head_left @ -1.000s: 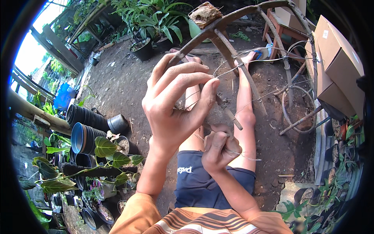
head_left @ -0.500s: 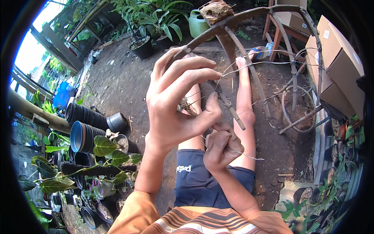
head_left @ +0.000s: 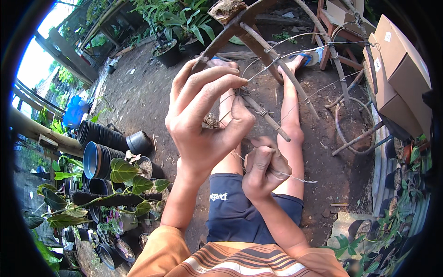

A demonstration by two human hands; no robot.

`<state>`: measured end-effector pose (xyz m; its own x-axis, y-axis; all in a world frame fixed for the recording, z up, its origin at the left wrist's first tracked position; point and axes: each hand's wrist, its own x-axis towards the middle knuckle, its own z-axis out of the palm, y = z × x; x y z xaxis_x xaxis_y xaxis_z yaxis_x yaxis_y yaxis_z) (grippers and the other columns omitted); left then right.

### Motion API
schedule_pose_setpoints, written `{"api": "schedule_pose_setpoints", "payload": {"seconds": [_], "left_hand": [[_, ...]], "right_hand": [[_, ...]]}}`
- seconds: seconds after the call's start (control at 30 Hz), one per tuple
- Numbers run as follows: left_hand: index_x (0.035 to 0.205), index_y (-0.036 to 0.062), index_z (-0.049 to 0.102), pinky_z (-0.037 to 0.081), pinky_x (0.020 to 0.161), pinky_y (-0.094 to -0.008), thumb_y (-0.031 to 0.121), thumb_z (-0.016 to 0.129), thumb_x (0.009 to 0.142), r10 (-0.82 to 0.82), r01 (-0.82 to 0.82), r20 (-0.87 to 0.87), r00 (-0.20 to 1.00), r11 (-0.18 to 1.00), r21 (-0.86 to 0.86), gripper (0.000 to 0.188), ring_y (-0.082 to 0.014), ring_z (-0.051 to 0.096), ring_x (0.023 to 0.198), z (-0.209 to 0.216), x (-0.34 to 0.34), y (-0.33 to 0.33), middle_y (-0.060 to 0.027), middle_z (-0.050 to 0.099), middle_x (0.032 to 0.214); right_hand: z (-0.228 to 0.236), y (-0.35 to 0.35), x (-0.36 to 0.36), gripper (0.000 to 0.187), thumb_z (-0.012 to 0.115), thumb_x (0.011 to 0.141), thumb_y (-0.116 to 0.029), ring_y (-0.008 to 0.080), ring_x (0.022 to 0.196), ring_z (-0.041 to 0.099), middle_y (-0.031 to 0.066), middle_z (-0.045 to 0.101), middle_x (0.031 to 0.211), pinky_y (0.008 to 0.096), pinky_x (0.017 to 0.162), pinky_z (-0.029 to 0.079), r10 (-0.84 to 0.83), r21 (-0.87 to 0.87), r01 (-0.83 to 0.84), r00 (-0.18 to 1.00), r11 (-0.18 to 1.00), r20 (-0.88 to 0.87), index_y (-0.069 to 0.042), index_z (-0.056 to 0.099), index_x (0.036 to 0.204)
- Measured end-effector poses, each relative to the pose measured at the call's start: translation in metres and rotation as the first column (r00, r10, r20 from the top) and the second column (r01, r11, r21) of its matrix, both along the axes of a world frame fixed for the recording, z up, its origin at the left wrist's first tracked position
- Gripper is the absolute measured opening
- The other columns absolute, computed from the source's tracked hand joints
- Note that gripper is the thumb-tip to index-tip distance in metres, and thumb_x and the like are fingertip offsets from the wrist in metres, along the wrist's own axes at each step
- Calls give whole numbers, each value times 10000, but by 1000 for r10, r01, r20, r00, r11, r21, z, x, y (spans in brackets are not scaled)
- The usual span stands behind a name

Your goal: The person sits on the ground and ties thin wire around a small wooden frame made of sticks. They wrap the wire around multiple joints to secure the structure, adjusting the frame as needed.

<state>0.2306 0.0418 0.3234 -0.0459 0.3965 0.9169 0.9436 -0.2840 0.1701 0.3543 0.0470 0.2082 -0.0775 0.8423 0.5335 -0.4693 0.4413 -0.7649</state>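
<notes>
My left hand (head_left: 198, 124) is raised in front of me, its fingers curled around one side of a rusty metal frame with several curved tines (head_left: 295, 83). Beside its thumb a short rod (head_left: 272, 123) of that frame sticks out, with wire coiled around it. Thin wires also cross between the tines. A chunk of wood (head_left: 226, 10) sits at the frame's top. Lower and to the right, my right hand (head_left: 263, 171) is closed in a pinch on a thin wire (head_left: 302, 179), whose twisted end pokes out to the right. Part of the wire is hidden by the fingers.
My legs (head_left: 290, 111) stretch out over bare soil under the frame. Cardboard boxes (head_left: 399, 69) and a wooden stand (head_left: 325, 34) are at the right. Stacked plant pots (head_left: 99, 159) and leafy plants (head_left: 124, 171) lie at the left.
The metal frame has shifted up and left and tilted, together with my left hand. My right hand keeps its pinch on the wire, almost in place.
</notes>
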Motion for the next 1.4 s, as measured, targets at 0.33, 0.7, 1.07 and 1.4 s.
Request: {"api": "schedule_pose_setpoints", "payload": {"seconds": [0.33,0.7,1.07,1.4], "left_hand": [[915,53,780,457,1106,-468,64,817,740,61,-24,268,961,990,-140,180,-273,704,1013,1,-2,-14,-87,753,1003],[956,10,769,485,1105,-475,9,839,808,55,-59,218,974,998,12,163,-284,720,1085,-14,-5,-10,-141,767,1067],[952,26,710,471,1122,-519,73,802,765,21,-20,214,977,1000,-6,214,-401,644,1258,-10,4,-9,-166,730,1226],[954,48,725,402,1184,-537,41,766,771,-31,37,146,989,998,-42,188,-356,652,1195,-4,14,-8,-135,748,1162]], "right_hand": [[5,-6,-10,166,639,1040,-20,107,639,634,78,704,804,267,584,470,49,71,-50,999,996,8,113,737,1029],[9,-1,-14,304,587,1117,-152,10,544,488,-16,582,647,218,500,323,-54,166,57,998,984,-28,112,714,1035],[9,4,-8,341,596,1119,-226,27,541,501,21,652,700,225,497,344,-88,-22,87,994,996,-62,64,726,998],[21,-3,-6,373,550,1146,-258,9,497,395,-63,480,572,214,487,281,-109,-150,83,978,985,-180,62,698,1024]]}}
